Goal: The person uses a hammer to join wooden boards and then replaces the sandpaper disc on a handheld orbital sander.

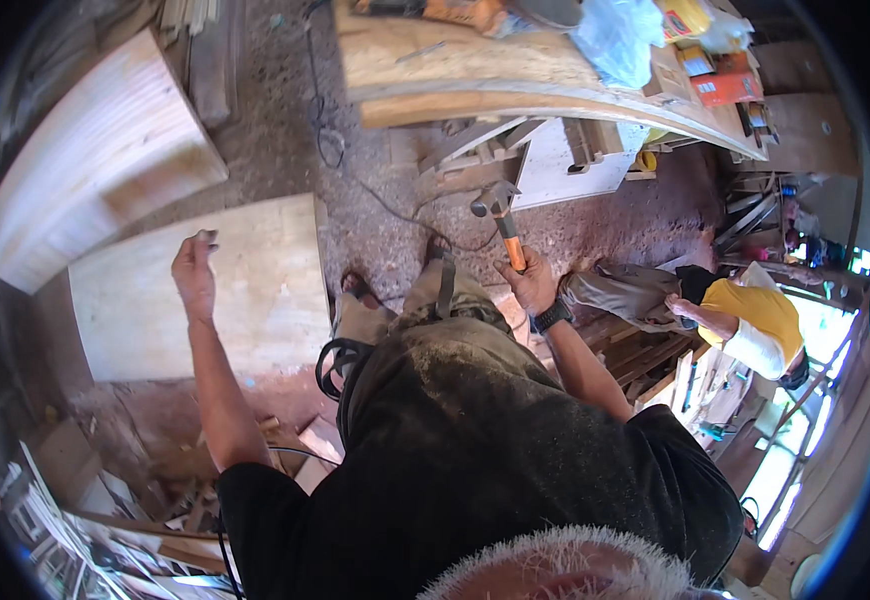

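My right hand [533, 281] grips the orange handle of a claw hammer [501, 212], its steel head raised over the dirt floor in front of me. My left hand [195, 268] is lifted over a pale plywood sheet [255, 310] lying on the ground; its fingers are curled with something small and dark pinched at the fingertips, too small to identify. I stand with both sandalled feet [395, 282] on the ground beside the sheet.
A wooden workbench [475, 85] with tools, boxes and a plastic bag runs across the top. A larger plywood panel [85, 160] lies at the upper left. Another person in a yellow shirt [750, 315] bends over at the right. Wood scraps litter the lower left; a black cable crosses the floor.
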Demonstrator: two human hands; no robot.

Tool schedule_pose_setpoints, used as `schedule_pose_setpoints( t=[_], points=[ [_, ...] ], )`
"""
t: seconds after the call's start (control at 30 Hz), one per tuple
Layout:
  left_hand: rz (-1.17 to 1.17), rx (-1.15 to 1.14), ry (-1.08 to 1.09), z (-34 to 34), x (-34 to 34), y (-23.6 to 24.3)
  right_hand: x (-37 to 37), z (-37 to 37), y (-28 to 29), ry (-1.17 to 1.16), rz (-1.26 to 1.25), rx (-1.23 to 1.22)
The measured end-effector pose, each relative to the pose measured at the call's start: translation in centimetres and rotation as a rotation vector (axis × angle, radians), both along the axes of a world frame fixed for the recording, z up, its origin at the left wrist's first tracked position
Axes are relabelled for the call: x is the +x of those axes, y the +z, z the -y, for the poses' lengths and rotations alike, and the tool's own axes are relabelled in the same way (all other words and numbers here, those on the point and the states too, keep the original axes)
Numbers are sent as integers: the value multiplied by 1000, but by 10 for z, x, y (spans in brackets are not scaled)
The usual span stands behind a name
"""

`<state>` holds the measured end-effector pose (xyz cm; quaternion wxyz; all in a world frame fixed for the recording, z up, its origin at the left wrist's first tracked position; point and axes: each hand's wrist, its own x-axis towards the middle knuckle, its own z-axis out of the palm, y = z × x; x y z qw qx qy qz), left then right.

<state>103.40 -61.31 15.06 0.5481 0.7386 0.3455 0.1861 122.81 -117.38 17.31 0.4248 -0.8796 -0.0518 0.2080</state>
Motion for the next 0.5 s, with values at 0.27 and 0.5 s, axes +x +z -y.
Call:
schedule_pose_setpoints(
  t=[0.27,0.5],
  points=[
    [253,553,-380,115,257,142,85,10,50,-108,138,361],
    [82,762,-199,205,396,177,122,32,57,-91,113,441]
  ],
)
